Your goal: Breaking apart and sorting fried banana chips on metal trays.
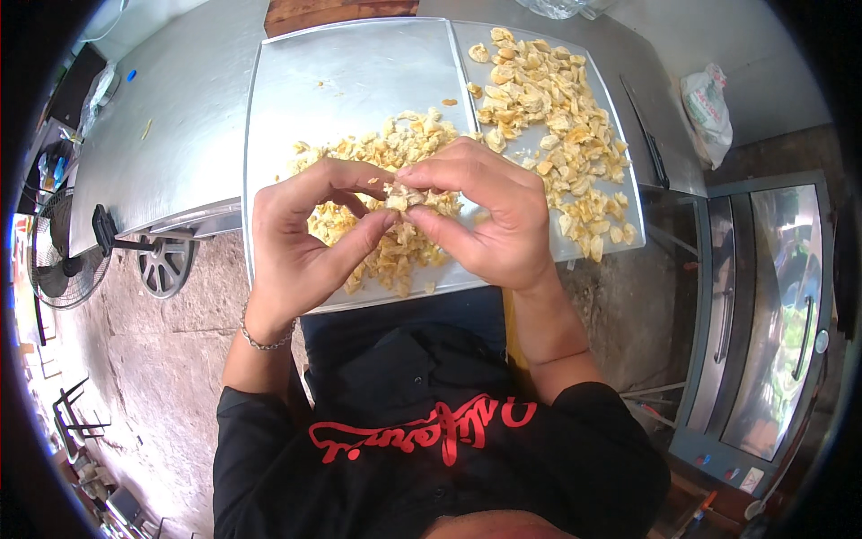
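Observation:
Between my two hands is a small torn piece of bread (401, 197), pale and crumbly. The thumb and fingertips of my left hand (310, 220) pinch it from one side. From the other side the thumb and fingers of my right hand (489, 211) grip it. Below the hands a heap of small pale-yellow bread crumbs (400, 260) covers the near part of a metal tray (359, 67). Larger golden-crusted bread chunks (552, 94) lie on a second tray (633, 211) to the right. Part of the crumb heap is hidden by my hands.
A long black-handled knife (658, 162) lies on the steel table (189, 99) right of the trays. A white plastic bag (707, 112) sits at the far right, above a steel oven (777, 314). A fan (63, 247) stands at the left, beside a spoked wheel (166, 267).

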Available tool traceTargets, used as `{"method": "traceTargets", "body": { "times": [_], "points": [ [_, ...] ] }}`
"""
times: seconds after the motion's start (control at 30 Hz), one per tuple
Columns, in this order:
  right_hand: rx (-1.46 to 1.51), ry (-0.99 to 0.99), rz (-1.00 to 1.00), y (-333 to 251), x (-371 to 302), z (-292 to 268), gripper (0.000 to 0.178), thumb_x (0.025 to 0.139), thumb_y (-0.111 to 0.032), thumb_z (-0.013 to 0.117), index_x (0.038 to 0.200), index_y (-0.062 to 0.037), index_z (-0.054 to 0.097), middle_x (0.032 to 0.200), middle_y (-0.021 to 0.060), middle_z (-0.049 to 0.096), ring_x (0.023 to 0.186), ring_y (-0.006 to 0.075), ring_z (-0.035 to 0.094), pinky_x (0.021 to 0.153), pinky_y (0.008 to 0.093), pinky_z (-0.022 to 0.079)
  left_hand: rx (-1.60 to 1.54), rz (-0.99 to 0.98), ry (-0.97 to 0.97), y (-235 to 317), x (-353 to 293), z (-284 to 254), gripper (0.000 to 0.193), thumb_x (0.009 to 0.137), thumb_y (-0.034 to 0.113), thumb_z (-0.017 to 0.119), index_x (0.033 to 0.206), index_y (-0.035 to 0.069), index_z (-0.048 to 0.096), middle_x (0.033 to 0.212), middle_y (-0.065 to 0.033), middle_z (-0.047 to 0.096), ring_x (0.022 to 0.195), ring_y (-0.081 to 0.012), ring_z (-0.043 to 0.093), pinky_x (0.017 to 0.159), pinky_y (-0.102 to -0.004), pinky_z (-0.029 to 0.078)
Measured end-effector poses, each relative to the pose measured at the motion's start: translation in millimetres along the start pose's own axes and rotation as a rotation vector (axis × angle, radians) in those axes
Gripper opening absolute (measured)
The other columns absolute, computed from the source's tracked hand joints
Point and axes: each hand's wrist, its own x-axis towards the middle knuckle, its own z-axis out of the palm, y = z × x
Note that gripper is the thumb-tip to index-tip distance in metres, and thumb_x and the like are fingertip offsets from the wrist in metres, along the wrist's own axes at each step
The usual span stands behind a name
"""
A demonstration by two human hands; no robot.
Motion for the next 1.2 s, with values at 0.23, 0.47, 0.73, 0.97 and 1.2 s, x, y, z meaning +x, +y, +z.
{"method": "traceTargets", "body": {
  "times": [0.23, 0.47, 0.73, 0.97, 1.2],
  "points": [
    [0.012, -0.002, -0.006, 1, 0, 3, 0.028, 0.079, 0.005, 0.087, 0.104, -0.0036, 0.079, 0.099, 0.0116, 0.078, 0.091, 0.0286, 0.076, 0.077, 0.0375, 0.060, 0.036, 0.039, -0.023, -1, 1, -2, 0.022, 0.086, -0.003, 0.082, 0.107, 0.001, 0.081, 0.095, -0.0088, 0.080, 0.084, -0.0159, 0.076, 0.076, -0.0298, 0.060],
    [0.041, 0.003, -0.015, -3, 1, 9, 0.027, 0.078, 0.006, 0.084, 0.102, -0.0043, 0.078, 0.098, 0.0101, 0.077, 0.089, 0.0288, 0.075, 0.076, 0.0375, 0.059, 0.039, 0.011, 0.017, 0, -2, -2, 0.017, 0.081, -0.001, 0.079, 0.097, 0.001, 0.077, 0.086, -0.0070, 0.076, 0.078, -0.0144, 0.072, 0.075, -0.0287, 0.057],
    [0.097, -0.027, -0.004, -6, 0, 15, 0.027, 0.073, 0.009, 0.075, 0.097, -0.0024, 0.072, 0.092, 0.0104, 0.073, 0.082, 0.0246, 0.071, 0.075, 0.0352, 0.057, -0.025, 0.020, 0.040, -1, -5, 3, 0.014, 0.076, -0.004, 0.077, 0.087, 0.002, 0.070, 0.083, -0.0061, 0.074, 0.077, -0.0129, 0.070, 0.074, -0.0280, 0.057],
    [0.089, 0.004, 0.017, -3, -1, 3, 0.026, 0.073, 0.008, 0.074, 0.098, -0.0005, 0.071, 0.092, 0.0116, 0.072, 0.085, 0.0223, 0.070, 0.077, 0.0336, 0.056, -0.040, 0.035, 0.096, -4, -5, -9, 0.014, 0.078, -0.006, 0.073, 0.089, 0.000, 0.069, 0.086, -0.0054, 0.074, 0.082, -0.0116, 0.070, 0.078, -0.0271, 0.056],
    [0.129, 0.039, 0.071, -3, -1, 3, 0.032, 0.079, 0.009, 0.083, 0.109, 0.0022, 0.074, 0.101, 0.0137, 0.076, 0.090, 0.0206, 0.071, 0.083, 0.0323, 0.056, -0.055, -0.014, 0.094, -1, -3, -9, 0.015, 0.085, -0.005, 0.080, 0.099, -0.001, 0.076, 0.091, -0.0063, 0.077, 0.085, -0.0121, 0.072, 0.081, -0.0274, 0.057]
  ]
}}
